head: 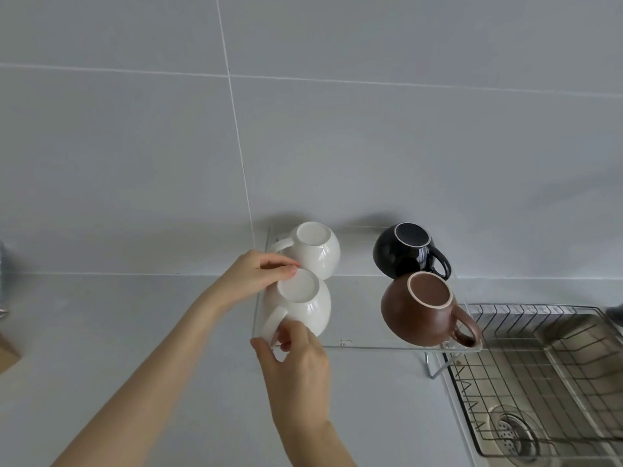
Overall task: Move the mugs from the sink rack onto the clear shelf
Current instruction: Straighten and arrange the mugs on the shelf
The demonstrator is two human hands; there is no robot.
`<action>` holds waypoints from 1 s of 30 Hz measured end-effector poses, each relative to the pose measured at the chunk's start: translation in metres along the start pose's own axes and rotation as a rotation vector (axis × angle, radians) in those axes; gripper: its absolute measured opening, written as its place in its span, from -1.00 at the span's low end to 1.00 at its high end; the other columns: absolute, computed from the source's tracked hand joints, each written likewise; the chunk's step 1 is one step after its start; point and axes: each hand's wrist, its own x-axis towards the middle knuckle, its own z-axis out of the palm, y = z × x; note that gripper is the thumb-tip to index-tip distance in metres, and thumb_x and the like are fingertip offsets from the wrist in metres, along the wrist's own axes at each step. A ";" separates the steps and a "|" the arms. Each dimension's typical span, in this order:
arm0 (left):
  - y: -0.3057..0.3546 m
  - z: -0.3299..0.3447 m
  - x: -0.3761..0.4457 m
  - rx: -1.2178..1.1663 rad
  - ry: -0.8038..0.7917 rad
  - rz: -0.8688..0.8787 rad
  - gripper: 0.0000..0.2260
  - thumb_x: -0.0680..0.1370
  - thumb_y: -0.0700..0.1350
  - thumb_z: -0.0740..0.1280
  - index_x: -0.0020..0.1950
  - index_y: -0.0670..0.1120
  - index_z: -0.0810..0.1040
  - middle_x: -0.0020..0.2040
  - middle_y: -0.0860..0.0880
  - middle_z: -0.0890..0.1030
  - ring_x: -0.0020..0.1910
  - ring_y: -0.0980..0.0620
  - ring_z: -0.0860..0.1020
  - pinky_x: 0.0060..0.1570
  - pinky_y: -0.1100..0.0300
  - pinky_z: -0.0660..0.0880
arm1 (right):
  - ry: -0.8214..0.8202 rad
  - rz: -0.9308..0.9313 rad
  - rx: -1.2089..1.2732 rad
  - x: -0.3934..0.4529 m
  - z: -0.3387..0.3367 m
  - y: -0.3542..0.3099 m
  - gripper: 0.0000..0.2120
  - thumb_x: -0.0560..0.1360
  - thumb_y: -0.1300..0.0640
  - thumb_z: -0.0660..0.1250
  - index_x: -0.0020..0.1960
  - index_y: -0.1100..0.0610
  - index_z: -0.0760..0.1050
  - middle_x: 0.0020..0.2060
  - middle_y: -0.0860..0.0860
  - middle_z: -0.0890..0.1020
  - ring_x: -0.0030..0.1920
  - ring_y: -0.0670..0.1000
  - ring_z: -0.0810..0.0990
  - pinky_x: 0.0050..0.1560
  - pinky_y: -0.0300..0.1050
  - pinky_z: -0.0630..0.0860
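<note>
Upside down on the clear shelf stand several mugs: a white mug at the back left, a black mug at the back right, a brown mug at the front right. A second white mug sits at the front left, also upside down. My left hand holds this mug's upper side near its base. My right hand pinches its handle from the front. The wire sink rack at the right holds no mugs.
The steel sink with a drain lies under the rack at the lower right. A grey tiled wall rises behind the shelf. Grey counter spreads to the left, with a wooden edge at the far left.
</note>
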 end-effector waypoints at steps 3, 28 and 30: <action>0.000 0.000 0.001 -0.010 0.030 -0.003 -0.88 0.45 -0.06 0.36 -0.06 0.08 0.66 -0.08 0.08 0.69 -0.07 0.19 0.59 -0.07 0.30 0.40 | -0.053 0.055 0.028 0.002 -0.004 -0.004 -0.81 0.37 0.03 0.40 -0.18 0.15 0.51 -0.26 0.02 0.63 -0.22 0.01 0.55 -0.20 -0.26 0.39; 0.017 0.055 -0.070 -0.119 0.678 -0.017 -0.91 0.43 -0.07 0.38 -0.22 -0.05 0.65 -0.37 0.27 0.61 -0.15 0.01 0.63 0.00 0.02 0.53 | -0.785 -0.130 -0.027 0.104 -0.140 0.023 -0.79 0.34 0.27 0.45 -0.04 0.12 0.61 -0.15 0.08 0.69 -0.11 0.01 0.63 0.02 -0.10 0.59; 0.013 0.060 -0.072 -0.075 0.694 -0.011 -0.83 0.44 -0.06 0.37 -0.17 -0.15 0.64 -0.29 -0.03 0.68 -0.22 0.02 0.56 -0.14 0.10 0.47 | -0.827 -0.130 -0.049 0.109 -0.137 0.028 -0.78 0.33 0.27 0.44 -0.03 0.12 0.60 -0.13 0.08 0.69 -0.09 0.02 0.64 0.11 -0.01 0.56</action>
